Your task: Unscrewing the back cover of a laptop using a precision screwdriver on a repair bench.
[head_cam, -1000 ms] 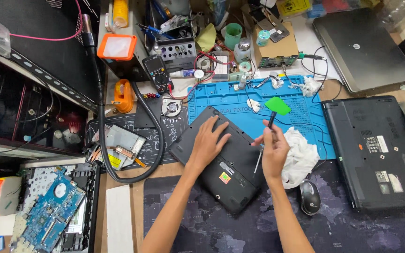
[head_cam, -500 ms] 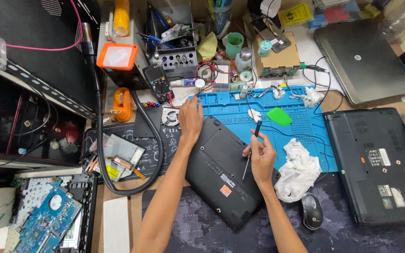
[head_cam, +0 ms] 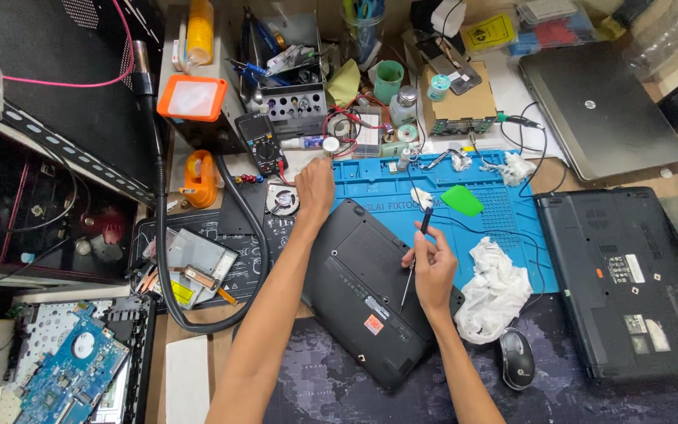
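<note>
Head view, cluttered repair bench. A small black laptop [head_cam: 370, 294] lies upside down and askew, its upper end on the blue work mat [head_cam: 512, 228] and its lower end on the dark desk mat [head_cam: 315, 392]. Left hand [head_cam: 315, 190] reaches forward to the laptop's far left corner, palm down with fingers curled loosely over the edge; whether it grips anything there, I cannot tell. Right hand [head_cam: 433, 267] hovers over the laptop's right side, fingers pinched closed around a thin screwdriver [head_cam: 416, 251], its dark handle up and its shaft slanting down to the base panel. A crumpled white cloth [head_cam: 496, 290] sits just right of that hand, a computer mouse [head_cam: 517, 359] below it. A green plastic pry pick [head_cam: 462, 200] lies on the blue mat beyond the screwdriver handle. A larger black laptop [head_cam: 629, 283], also bottom up, rests at the right, well apart. A small cooling fan [head_cam: 281, 199] lies just left of the left hand, a multimeter [head_cam: 262, 141] beyond it.
</note>
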